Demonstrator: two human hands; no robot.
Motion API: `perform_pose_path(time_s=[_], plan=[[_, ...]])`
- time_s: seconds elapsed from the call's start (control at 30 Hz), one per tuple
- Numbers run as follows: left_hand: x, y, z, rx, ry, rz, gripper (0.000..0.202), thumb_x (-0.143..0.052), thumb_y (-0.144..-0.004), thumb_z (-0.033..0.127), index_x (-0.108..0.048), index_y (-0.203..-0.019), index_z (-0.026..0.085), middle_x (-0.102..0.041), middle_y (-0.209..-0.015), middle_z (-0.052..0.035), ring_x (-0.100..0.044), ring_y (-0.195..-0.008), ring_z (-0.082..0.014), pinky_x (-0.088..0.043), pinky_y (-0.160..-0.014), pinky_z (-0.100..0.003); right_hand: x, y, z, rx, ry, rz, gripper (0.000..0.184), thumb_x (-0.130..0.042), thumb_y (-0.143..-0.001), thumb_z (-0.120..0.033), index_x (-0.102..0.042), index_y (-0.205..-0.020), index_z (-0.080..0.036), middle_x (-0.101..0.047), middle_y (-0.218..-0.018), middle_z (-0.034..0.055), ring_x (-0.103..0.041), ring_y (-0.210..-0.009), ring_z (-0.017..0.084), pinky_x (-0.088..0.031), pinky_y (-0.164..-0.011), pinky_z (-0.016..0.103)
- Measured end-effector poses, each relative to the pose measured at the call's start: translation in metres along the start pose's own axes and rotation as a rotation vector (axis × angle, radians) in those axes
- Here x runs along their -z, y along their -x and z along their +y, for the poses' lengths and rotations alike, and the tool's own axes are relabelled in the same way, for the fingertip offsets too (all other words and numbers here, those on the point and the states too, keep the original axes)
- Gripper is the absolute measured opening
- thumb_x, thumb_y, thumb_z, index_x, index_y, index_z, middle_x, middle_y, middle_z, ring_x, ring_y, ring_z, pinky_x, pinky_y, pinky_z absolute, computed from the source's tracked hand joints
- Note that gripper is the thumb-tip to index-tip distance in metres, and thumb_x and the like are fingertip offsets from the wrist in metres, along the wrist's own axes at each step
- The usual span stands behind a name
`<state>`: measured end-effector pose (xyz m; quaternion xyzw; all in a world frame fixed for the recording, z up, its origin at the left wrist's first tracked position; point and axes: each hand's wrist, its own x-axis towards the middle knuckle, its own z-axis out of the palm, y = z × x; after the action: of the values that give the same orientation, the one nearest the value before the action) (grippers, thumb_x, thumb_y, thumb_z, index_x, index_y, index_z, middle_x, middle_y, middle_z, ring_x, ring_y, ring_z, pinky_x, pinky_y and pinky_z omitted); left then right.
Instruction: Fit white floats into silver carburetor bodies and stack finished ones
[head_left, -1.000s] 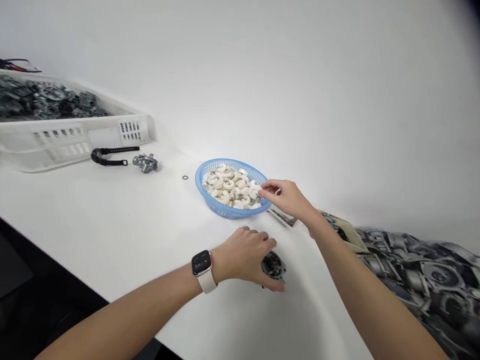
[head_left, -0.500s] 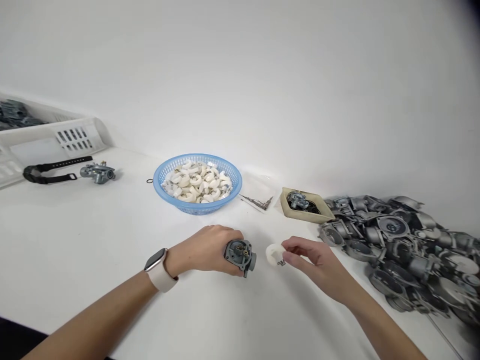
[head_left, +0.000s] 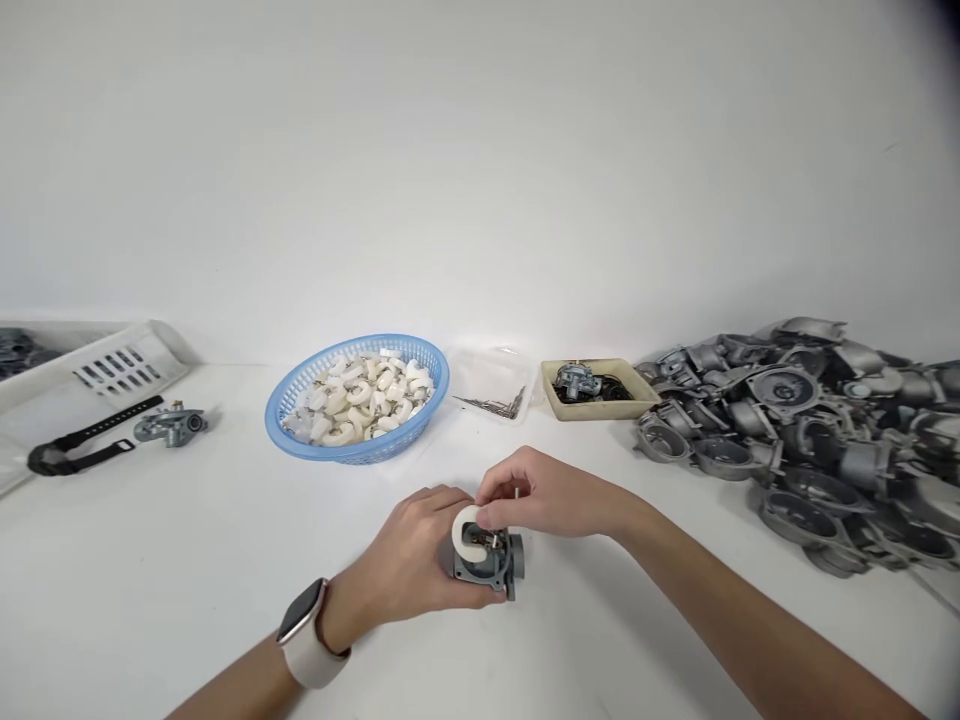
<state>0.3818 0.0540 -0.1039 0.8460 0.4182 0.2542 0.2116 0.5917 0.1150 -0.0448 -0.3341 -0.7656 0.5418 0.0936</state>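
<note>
My left hand [head_left: 421,558], with a watch on the wrist, is wrapped round a grey metal carburetor body [head_left: 486,572]. The body's open chamber faces up toward me, with small brass parts inside. My right hand [head_left: 536,492] pinches a white C-shaped carburetor float [head_left: 463,541] between thumb and fingers. The float lies over the chamber's left side; whether it is seated there I cannot tell. Beyond my hands stands a blue basket [head_left: 352,455] heaped with similar white floats.
A clear tray [head_left: 472,370] holds thin metal pins. Beside it sits a cream tray [head_left: 600,411] with a carburetor and black rings. Grey metal castings [head_left: 787,440] are piled at the right. Leftward lie a black strap [head_left: 82,455], another carburetor [head_left: 171,426] and a white crate [head_left: 127,375].
My right hand has brought the float leftward from beside the carburetor to over its chamber. My left hand still holds the carburetor. The camera view has shifted and tilted.
</note>
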Motion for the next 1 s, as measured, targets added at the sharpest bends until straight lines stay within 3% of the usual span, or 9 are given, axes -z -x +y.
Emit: perform_pose_path(time_s=[0.17,0.33,0.5,0.77,1.0], plan=[[0.000,-0.001,-0.003,-0.035,-0.008,-0.014,0.050,-0.084,-0.069,0.054,-0.064,-0.103,0.022,-0.070,-0.095,-0.0017,-0.065,-0.090,-0.0225,-0.050,-0.080,-0.035,0.004,0.000,0.010,-0.039,0.018,-0.049,0.023,-0.066,-0.084,-0.039,-0.075,-0.088,-0.018,-0.062,-0.075,-0.0014,-0.048,-0.065,0.009,-0.034,-0.057,0.021],[0.004,-0.001,-0.004,-0.075,-0.013,0.011,0.066,-0.086,-0.064,0.057,-0.062,-0.116,0.024,-0.070,-0.104,-0.0040,-0.065,-0.095,-0.0252,-0.050,-0.084,-0.039,0.004,0.001,0.013,-0.047,0.015,-0.052,0.024,-0.066,-0.085,-0.039,-0.075,-0.091,-0.018,-0.064,-0.078,-0.0007,-0.050,-0.068,0.010,-0.036,-0.058,0.021],[0.008,0.001,-0.002,-0.122,0.012,0.130,0.068,-0.085,-0.066,0.039,-0.054,-0.125,0.024,-0.068,-0.112,-0.0062,-0.066,-0.099,-0.0252,-0.053,-0.086,-0.038,0.000,0.000,0.019,-0.039,-0.009,-0.047,0.030,-0.067,-0.085,-0.047,-0.075,-0.088,-0.018,-0.063,-0.076,-0.0003,-0.048,-0.065,0.010,-0.035,-0.056,0.021],[0.009,0.001,0.000,-0.198,-0.018,0.143,0.041,-0.077,-0.080,0.025,-0.058,-0.117,0.024,-0.068,-0.108,-0.0064,-0.065,-0.096,-0.0224,-0.054,-0.085,-0.035,0.013,0.004,0.021,-0.033,0.087,0.087,0.040,-0.069,-0.084,-0.055,-0.068,-0.105,-0.022,-0.062,-0.085,-0.0001,-0.053,-0.068,0.010,-0.040,-0.061,0.022],[0.005,0.003,-0.003,-0.228,-0.083,0.249,0.041,-0.083,-0.078,0.043,-0.060,-0.105,0.021,-0.069,-0.102,-0.0076,-0.066,-0.089,-0.0227,-0.054,-0.078,-0.037,0.035,0.012,0.022,-0.011,0.176,0.227,0.031,-0.062,-0.089,-0.050,-0.069,-0.096,-0.021,-0.055,-0.073,-0.0009,-0.050,-0.066,0.011,-0.036,-0.058,0.022]])
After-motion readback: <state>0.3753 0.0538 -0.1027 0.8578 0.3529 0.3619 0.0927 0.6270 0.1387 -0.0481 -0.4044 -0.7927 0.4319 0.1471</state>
